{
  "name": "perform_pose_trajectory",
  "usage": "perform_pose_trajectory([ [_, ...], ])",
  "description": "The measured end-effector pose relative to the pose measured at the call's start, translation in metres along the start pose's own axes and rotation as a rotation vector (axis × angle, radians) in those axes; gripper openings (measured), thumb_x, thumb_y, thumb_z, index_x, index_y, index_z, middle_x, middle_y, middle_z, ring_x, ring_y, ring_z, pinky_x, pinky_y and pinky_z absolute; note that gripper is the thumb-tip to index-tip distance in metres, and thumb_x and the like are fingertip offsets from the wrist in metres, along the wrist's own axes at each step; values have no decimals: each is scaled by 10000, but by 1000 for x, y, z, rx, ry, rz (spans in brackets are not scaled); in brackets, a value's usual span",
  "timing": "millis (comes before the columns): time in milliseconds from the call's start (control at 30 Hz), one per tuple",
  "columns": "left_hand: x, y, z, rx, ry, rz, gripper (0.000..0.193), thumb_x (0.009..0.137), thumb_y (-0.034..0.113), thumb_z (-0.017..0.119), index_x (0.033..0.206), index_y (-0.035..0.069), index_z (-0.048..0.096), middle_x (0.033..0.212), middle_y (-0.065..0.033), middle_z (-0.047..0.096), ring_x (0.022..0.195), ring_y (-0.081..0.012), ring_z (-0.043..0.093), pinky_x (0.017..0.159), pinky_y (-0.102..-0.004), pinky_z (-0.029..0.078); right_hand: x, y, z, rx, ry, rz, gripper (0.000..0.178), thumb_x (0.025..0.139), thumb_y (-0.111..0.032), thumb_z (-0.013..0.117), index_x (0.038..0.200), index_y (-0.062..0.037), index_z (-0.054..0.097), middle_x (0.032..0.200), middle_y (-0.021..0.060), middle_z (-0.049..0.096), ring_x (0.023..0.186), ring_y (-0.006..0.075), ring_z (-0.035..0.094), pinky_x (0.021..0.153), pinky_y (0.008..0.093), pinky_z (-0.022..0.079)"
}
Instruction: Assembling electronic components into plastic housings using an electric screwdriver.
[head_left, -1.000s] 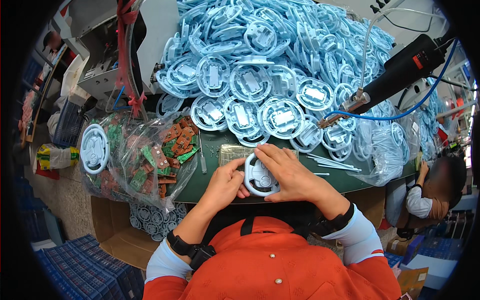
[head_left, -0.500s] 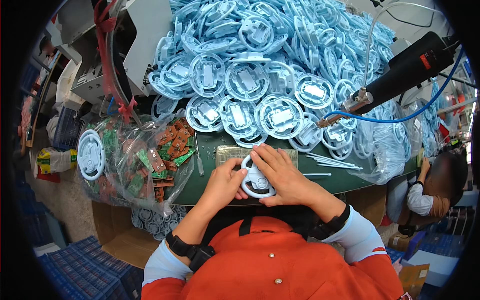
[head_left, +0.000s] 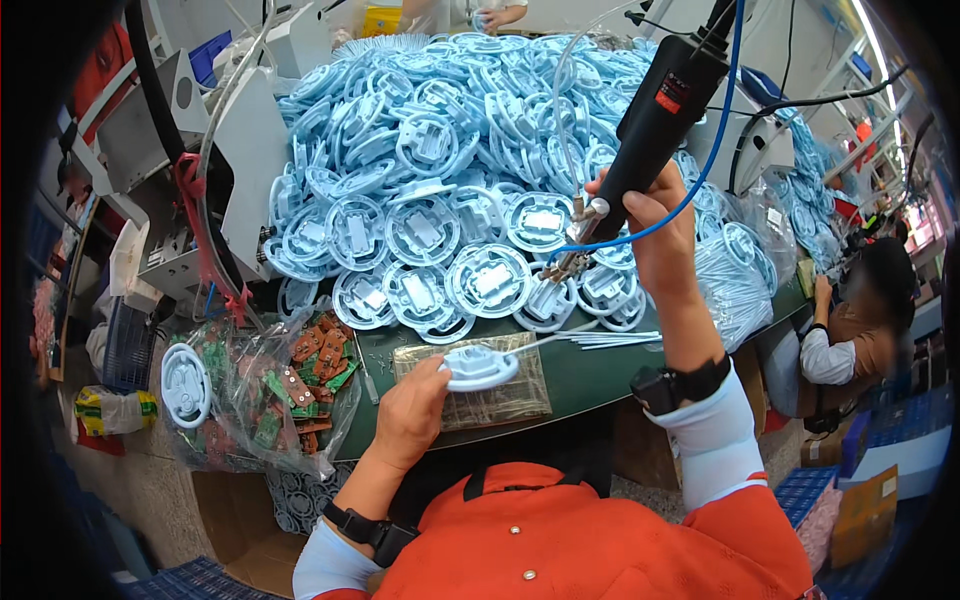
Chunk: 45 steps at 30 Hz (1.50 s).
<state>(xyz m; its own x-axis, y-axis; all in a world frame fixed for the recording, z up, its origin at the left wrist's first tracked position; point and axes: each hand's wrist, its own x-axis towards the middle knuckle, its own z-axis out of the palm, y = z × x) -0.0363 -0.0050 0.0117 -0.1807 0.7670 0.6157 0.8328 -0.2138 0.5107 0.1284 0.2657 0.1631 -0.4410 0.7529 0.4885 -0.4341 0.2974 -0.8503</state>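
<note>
A pale blue round plastic disc is held at the near edge of the green table, resting on a clear ridged mat. The left hand is closed on the disc's left rim, thumb on top and fingers curled beneath; the wrist is bent slightly inward and the forearm rises from the lower edge of the view. The disc is judged to be light, rigid moulded plastic with a smooth, somewhat slippery face; thin ribs and a raised centre suggest it could crack if squeezed hard, so the rim is considered the sound place for a grip. The right hand is wrapped firmly around a black power screwdriver, which is held up over the middle of the table, tilted, with its tip pointing down and to the left, well apart from the disc. A blue cable and a clear tube trail from the tool. The right forearm is raised steeply, a white sleeve and black wrist strap being visible. A large heap of matching blue discs occupies the far side of the table. A clear bag of small green and brown circuit boards sits at the left edge. Another person is seated at the right.
</note>
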Motion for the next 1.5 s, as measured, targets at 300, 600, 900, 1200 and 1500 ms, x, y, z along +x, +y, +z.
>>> perform_pose_trajectory([
  [300, -34, -3, -8, 94, -72, 62, 308, 793, -22, 633, 1088, 42, 568, 1225, -253, 591, 1121, -415, 617, 926, -478, 523, 23, -44, 44, -95, -222, -58, 485, 833, -75, 626, 1270, 50, 457, 870, 96, 576, 807, 233, 675, 748, 387, 574],
  [600, 14, 22, -7, -56, 46, -204, 299, 782, 42, 746, 1064, 0, 655, 1202, -180, 607, 1132, -387, 565, 966, -456, 446, -5, -47, 103, 98, -197, -39, 407, 845, -23, 626, 1210, 41, 458, 791, 76, 517, 647, 213, 644, 590, 349, 551],
  [900, 13, 13, 6, -33, 47, -252, 310, 730, 65, 792, 1005, 16, 656, 1131, -150, 598, 1070, -363, 550, 918, -436, 449, -18, -53, 121, 132, -221, -45, 399, 847, -34, 616, 1209, 43, 468, 775, 77, 517, 613, 216, 633, 574, 344, 544],
  [1200, -6, 1, -25, 235, -45, -242, 527, 746, 172, 795, 1215, 27, 603, 1256, -176, 556, 1153, -372, 526, 975, -475, 409, -13, -49, 108, -272, -127, -187, 366, 858, 7, 625, 1199, 54, 502, 797, 91, 592, 617, 181, 629, 578, 305, 519],
  [1500, -20, 7, -3, 77, -249, -149, 800, 661, 366, 860, 1293, -13, 549, 1295, -161, 566, 1272, -328, 497, 1052, -471, 388, -18, -24, 131, -146, -162, -176, 387, 869, 14, 630, 1225, 58, 484, 771, 80, 587, 616, 171, 628, 589, 300, 520],
])
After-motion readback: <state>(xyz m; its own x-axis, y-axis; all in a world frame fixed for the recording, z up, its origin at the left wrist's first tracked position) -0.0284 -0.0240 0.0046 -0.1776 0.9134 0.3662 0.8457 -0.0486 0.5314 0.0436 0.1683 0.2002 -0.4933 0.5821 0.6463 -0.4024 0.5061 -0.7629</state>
